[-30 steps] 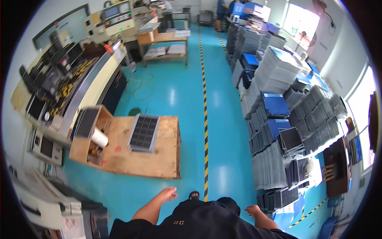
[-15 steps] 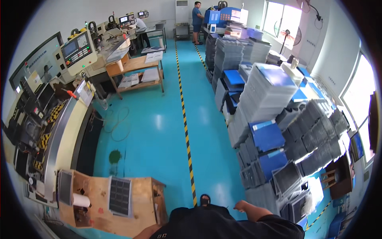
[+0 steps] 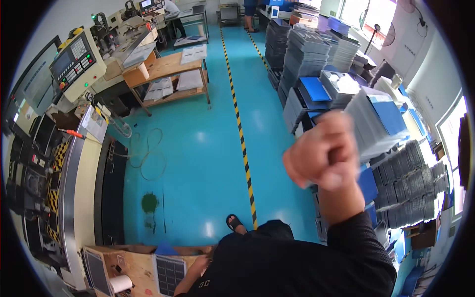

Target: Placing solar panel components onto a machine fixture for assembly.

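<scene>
My right hand (image 3: 324, 151) is raised in front of me at chest height or above, slightly smeared by motion. Its fingers curl into a loose fist, and nothing shows in it. Behind it stand stacks of grey plastic trays (image 3: 368, 119), not visibly touched. Low on the left, my left hand (image 3: 199, 267) hangs close to my body beside the wooden workbench (image 3: 141, 265); its fingers are mostly hidden. Nearest to that hand is a dark gridded panel (image 3: 169, 274) lying on the bench. A white roll (image 3: 121, 283) rests farther left.
A machine with a control panel (image 3: 76, 62) lines the left side, near a wooden table (image 3: 170, 69). Black-and-yellow floor tape (image 3: 241, 131) runs ahead. A cable (image 3: 148, 153) loops on the floor by a green patch (image 3: 149, 203). People stand far off, one in blue shorts (image 3: 251, 10).
My right hand has swung up from low at my side to in front of me. My left hand has come into view by the bench. The view has shifted forward and down.
</scene>
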`<move>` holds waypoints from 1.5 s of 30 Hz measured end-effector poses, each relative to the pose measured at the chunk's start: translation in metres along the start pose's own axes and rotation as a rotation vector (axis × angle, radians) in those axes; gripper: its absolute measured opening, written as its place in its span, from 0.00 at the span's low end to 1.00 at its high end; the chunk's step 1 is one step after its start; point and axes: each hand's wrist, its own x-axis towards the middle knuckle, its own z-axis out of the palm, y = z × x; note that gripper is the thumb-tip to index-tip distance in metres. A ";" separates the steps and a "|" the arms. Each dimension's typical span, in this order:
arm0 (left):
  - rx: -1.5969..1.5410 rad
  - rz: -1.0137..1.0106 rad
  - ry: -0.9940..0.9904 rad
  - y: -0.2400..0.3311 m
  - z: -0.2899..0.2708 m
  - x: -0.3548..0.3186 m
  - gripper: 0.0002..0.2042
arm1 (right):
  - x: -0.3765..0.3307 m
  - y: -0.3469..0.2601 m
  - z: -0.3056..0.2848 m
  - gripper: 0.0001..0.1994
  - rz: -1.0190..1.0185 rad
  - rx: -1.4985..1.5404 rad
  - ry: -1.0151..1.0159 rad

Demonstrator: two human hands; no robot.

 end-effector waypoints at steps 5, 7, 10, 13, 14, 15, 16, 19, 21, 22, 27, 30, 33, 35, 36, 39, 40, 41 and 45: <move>0.393 0.175 0.194 0.135 -0.086 0.039 0.20 | 0.108 0.077 -0.095 0.52 0.014 -0.010 -0.289; -0.005 0.055 0.352 0.187 -0.086 0.032 0.21 | 0.080 0.152 -0.145 0.46 0.054 0.089 -0.091; -0.128 0.149 0.368 0.226 -0.110 0.052 0.21 | -0.014 0.256 -0.213 0.26 0.918 0.010 0.481; 0.178 0.170 0.043 0.155 -0.181 0.101 0.10 | -0.242 0.434 -0.272 0.11 1.549 -1.281 -0.377; 0.086 0.164 0.097 0.128 -0.178 0.107 0.10 | -0.289 0.466 -0.272 0.14 1.724 -1.086 -1.036; 0.013 0.300 -0.059 0.142 -0.180 0.118 0.09 | -0.339 0.468 -0.274 0.13 1.806 -0.720 -1.197; -0.055 0.441 -0.213 0.152 -0.183 0.131 0.08 | -0.361 0.501 -0.323 0.13 1.791 -0.741 -1.258; -0.202 0.806 -0.585 0.153 -0.187 0.116 0.05 | -0.337 0.595 -0.356 0.11 1.558 -0.625 -1.385; -0.578 0.574 -0.147 0.155 -0.185 0.110 0.07 | -0.321 0.612 -0.386 0.11 1.440 -0.540 -1.452; -0.953 0.326 0.260 0.149 -0.161 0.109 0.09 | -0.298 0.630 -0.411 0.10 1.368 -0.508 -1.551; -0.508 0.012 0.704 0.251 -0.150 0.120 0.11 | -0.121 0.827 -0.506 0.07 0.910 -1.262 -1.799; -0.371 0.043 0.751 0.253 -0.203 0.136 0.09 | 0.030 0.936 -0.515 0.06 0.989 -1.437 -1.148; -0.599 0.066 0.614 0.227 -0.268 0.105 0.10 | 0.142 1.007 -0.385 0.10 1.487 -0.602 0.078; -0.586 0.017 0.561 0.213 -0.321 0.092 0.11 | 0.176 1.035 -0.319 0.13 1.309 -0.838 -0.272; -0.466 -0.096 0.633 0.209 -0.354 0.085 0.12 | 0.183 1.058 -0.291 0.14 1.093 -1.075 -0.606; -0.638 0.092 0.927 0.181 -0.433 0.065 0.13 | 0.264 1.082 -0.165 0.15 1.050 -1.017 -0.736; -0.358 0.137 1.021 0.171 -0.459 0.053 0.16 | 0.281 1.102 -0.146 0.15 0.826 -0.951 -0.660; -0.349 0.086 1.204 0.178 -0.485 0.042 0.13 | 0.301 1.128 -0.131 0.15 0.616 -0.864 -0.572; -0.999 0.304 1.202 0.238 -0.541 -0.030 0.07 | 0.415 1.247 -0.109 0.30 0.214 -1.164 -0.428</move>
